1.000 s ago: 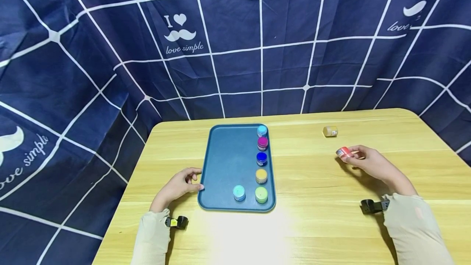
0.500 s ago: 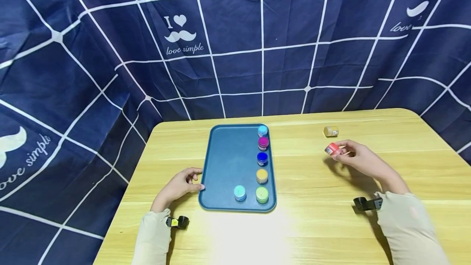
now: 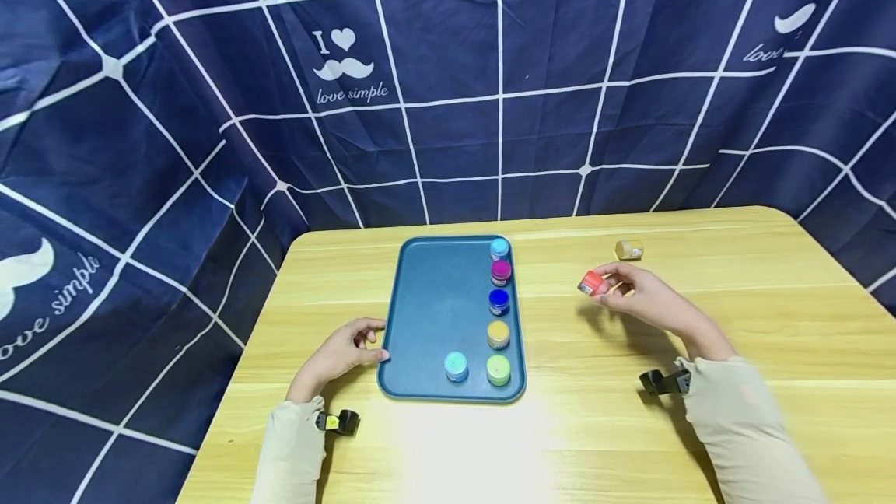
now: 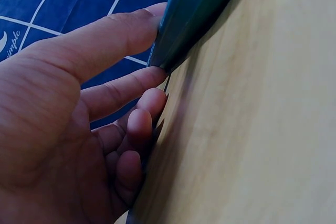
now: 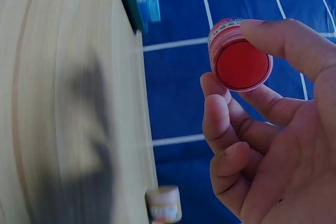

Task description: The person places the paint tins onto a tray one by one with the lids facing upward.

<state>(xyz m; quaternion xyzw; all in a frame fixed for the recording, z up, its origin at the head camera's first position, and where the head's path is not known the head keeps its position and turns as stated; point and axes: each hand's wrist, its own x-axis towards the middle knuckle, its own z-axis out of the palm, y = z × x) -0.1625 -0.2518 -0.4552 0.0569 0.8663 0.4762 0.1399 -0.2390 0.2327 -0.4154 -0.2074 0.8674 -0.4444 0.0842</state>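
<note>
My right hand [image 3: 647, 298] pinches a small red paint jar [image 3: 592, 283] between thumb and fingers, tilted and raised above the table right of the tray. The right wrist view shows its round red end [image 5: 242, 65] facing the camera. My left hand [image 3: 343, 352] holds the left rim of the blue tray [image 3: 434, 294], thumb [image 4: 123, 35] over the edge and index finger against its side. Along the tray's right side stand a light blue jar [image 3: 499, 248], a purple jar [image 3: 500, 272], a dark blue jar [image 3: 498, 302], a yellow-orange jar [image 3: 498, 334] and a light green jar [image 3: 498, 369].
A turquoise jar [image 3: 456, 366] stands in the tray left of the green one. Behind my right hand, a yellowish jar [image 3: 628, 250] lies on its side on the wooden table [image 3: 560, 411]. A dark blue checked cloth [image 3: 448, 131] hangs along the back and sides.
My right hand has carried the red paint jar leftward, closer to the tray. The left hand stays at the tray's rim, and the other jars have not moved.
</note>
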